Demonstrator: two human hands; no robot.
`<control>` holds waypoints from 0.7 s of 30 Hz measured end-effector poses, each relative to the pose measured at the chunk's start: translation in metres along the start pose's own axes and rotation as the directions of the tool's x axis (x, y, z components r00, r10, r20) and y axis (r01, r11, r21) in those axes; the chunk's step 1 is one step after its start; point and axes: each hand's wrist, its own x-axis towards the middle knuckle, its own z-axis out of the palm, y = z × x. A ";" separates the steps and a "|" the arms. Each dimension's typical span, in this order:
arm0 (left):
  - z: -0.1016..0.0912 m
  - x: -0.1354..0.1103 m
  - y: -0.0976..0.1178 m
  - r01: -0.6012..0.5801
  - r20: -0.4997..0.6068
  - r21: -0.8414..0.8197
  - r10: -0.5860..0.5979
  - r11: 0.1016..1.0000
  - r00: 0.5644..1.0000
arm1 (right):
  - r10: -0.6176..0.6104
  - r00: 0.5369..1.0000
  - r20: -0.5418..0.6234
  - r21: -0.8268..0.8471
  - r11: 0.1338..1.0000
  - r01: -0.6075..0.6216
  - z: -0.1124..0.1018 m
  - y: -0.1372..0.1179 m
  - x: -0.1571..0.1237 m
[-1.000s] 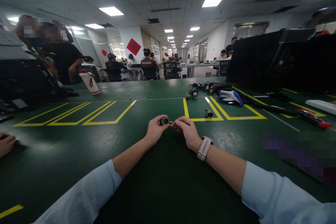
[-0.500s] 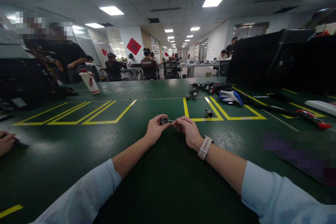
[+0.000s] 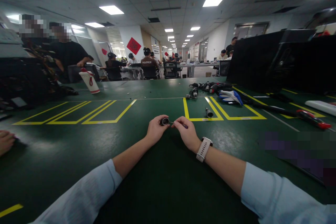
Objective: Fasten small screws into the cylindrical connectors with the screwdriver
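Over the green table (image 3: pixel 157 182), my left hand (image 3: pixel 156 129) is closed round a small round metal part (image 3: pixel 165 121), its open end facing me. My right hand (image 3: pixel 186 131), with a white watch on its wrist, pinches a thin tool (image 3: pixel 178 124) whose tip touches the metal part. Both hands rest low on the table near its middle, almost touching each other.
A small metal cylinder (image 3: pixel 209 113) lies inside a yellow-taped box beyond my hands. Further right lie blue-white gloves (image 3: pixel 231 96), dark tools (image 3: pixel 207 86) and a red-handled screwdriver (image 3: pixel 312 119). A white cup (image 3: pixel 89 81) stands at far left. Another person's hand (image 3: pixel 5 141) rests at the left edge. Black monitors (image 3: pixel 275 59) stand on the right.
My right hand has turned slightly and the thin tool now points more steeply at the part. The left hand stays put. The people at far left have shifted a little.
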 end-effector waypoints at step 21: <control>0.000 0.000 -0.006 -0.033 0.062 0.035 0.031 0.999 0.998 | 0.177 0.980 -0.096 0.305 0.942 -0.140 0.003 0.001 0.003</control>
